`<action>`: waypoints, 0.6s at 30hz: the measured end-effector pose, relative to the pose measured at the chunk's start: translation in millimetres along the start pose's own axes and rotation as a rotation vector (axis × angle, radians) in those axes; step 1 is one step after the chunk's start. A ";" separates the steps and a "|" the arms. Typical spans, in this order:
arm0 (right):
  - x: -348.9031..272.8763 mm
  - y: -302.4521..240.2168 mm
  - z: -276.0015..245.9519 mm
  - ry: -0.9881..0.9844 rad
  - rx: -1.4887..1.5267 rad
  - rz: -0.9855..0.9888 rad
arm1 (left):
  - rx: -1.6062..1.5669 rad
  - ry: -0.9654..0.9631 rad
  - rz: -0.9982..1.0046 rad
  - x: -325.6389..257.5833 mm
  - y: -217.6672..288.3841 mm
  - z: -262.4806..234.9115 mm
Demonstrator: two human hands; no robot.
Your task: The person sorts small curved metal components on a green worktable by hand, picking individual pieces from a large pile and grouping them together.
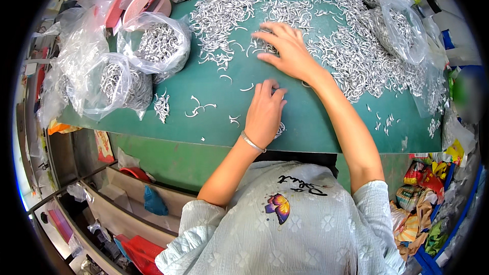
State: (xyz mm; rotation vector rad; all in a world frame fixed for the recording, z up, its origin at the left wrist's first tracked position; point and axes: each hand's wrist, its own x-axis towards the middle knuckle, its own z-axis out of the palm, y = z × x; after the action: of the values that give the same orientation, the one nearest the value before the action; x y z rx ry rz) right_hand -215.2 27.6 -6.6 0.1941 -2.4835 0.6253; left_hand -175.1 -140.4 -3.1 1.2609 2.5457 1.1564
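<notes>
Many small curved silver metal pieces (pixel 224 12) lie in a broad heap over the green tabletop (pixel 214 122). My right hand (pixel 290 53) reaches over the near edge of this heap, fingers spread and thumb apart, with a few pieces beneath it. Nearer to me, my left hand (pixel 265 109) is low over the table, its fingers curled and drawn together. What those fingers hold, if anything, is hidden. Beside its palm a small cluster of silver pieces (pixel 279 130) shows partly. A loose curved piece (pixel 247 87) lies just left of the left fingertips.
Clear plastic bags filled with silver pieces (pixel 159 43) stand at the left, near a pink round container (pixel 147 6). More filled bags (pixel 397 28) line the right side. Below the table's left are drawers (pixel 127 198) and a red basket (pixel 142 254). Colourful packets (pixel 423 178) lie lower right.
</notes>
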 end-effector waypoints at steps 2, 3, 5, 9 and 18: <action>-9.3 10.6 4.2 -0.103 -0.075 -0.035 | -0.030 -0.030 -0.023 -3.3 -1.5 -4.8; -14.7 11.3 -0.8 -0.160 -0.045 -0.026 | -0.031 -0.018 -0.027 -5.7 -2.7 -6.5; -29.2 9.8 -19.9 -0.232 -0.046 -0.001 | -0.040 0.006 -0.032 -9.8 -2.1 -9.4; -54.2 26.7 -58.3 -0.237 0.065 0.102 | -0.066 0.032 -0.033 -15.1 -0.9 -10.5; -32.3 24.1 -64.5 -0.011 -0.376 0.322 | -0.126 0.107 -0.078 -21.7 -6.5 -7.8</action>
State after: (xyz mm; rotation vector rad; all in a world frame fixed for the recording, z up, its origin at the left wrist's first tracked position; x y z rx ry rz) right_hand -163.2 79.5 13.1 -0.3515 -2.6090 0.2692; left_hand -167.9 -162.9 -7.1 1.0908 2.5234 1.3782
